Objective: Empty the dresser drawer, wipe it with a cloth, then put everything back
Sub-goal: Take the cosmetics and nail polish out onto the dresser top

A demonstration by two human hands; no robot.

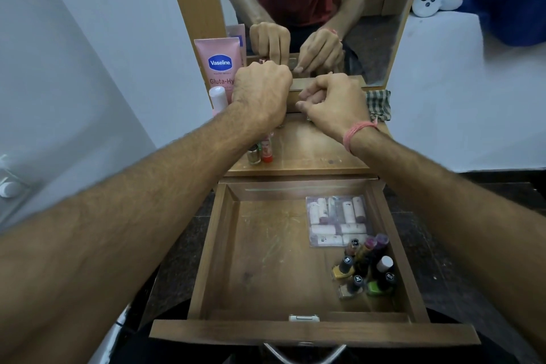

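Two clusters of things remain in the drawer, so I judge the emptying roughly half done at best; the wiping and the putting back are not yet begun. Nearest me, at about 4 o'clock on the drawer floor, stands a huddle of nail polish bottles tight against the right wall. Just beyond them, at 2 o'clock, lies a clear packet of small tubes, touching or nearly touching the bottles. The left half and the middle of the floor are bare, scuffed wood, so I have free room to reach in from the left. The drawer walls stand high around that corner, and the bottles are packed close, so I expect a careless grab could topple one.

Farther out, on the bench, a few small bottles already stand at 9 o'clock, with a pink Vaseline tube and a white-capped bottle behind them. My left hand is curled downward over that spot; I cannot tell what its fingers hold. My right hand is loosely curled, and I cannot make out anything in it. A checked cloth waits at 2 o'clock on the bench's far right edge, beside the mirror. The bench's centre and right are open for more items.
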